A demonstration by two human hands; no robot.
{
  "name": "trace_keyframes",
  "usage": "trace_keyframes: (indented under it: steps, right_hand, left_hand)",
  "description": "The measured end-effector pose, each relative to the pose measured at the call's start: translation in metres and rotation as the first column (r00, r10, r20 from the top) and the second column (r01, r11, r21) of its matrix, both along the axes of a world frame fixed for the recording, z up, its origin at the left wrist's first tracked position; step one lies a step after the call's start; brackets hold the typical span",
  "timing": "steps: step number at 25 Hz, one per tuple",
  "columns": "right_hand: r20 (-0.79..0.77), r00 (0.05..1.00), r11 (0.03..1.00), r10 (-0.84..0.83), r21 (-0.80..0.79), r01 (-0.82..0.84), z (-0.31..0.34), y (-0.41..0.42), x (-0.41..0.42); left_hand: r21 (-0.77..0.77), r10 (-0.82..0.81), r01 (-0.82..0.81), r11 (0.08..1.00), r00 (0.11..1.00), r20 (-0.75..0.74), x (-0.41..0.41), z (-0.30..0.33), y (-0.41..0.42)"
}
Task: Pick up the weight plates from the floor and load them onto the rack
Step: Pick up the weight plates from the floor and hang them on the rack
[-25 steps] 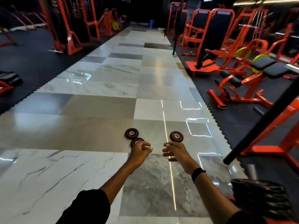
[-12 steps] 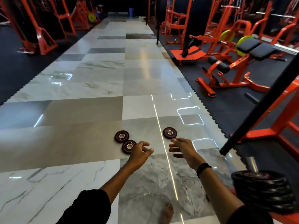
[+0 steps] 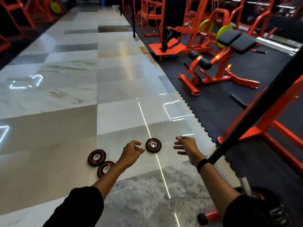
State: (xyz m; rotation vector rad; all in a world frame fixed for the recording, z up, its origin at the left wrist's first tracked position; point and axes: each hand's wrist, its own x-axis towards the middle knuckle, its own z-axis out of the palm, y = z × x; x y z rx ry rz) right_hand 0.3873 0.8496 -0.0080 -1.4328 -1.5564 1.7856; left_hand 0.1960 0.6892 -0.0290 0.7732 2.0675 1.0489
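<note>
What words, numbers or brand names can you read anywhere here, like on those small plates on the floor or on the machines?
None can be read.
The three small weight plates on the tiled floor: red markings ring each hub, too blurred to read.
The yellow plates on the orange machine: no legible text.
The black wristband on the right arm: no visible writing.

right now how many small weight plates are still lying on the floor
3. One plate lies alone between the two hands; two more lie touching, left of the left forearm, which partly hides the nearer one.
</note>
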Motion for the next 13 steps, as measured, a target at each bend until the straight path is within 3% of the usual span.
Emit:
trace_keyframes:
  steps: [7, 13]
  right_hand:
    - [0.119, 0.980, 0.986, 0.162, -0.062, -0.156, -0.050, 0.084, -0.093]
    - [0.270, 0.948, 0.980, 0.165, -0.156, -0.126, -0.121, 0.194, -0.179]
  left_hand:
    - [-0.157, -0.082, 0.080, 0.984, 0.997, -0.005, -0.073, -0.058, 0.081]
    - [-0.227, -0.049, 0.073, 0.971, 0.993, 0.109, -0.171, -0.127, 0.208]
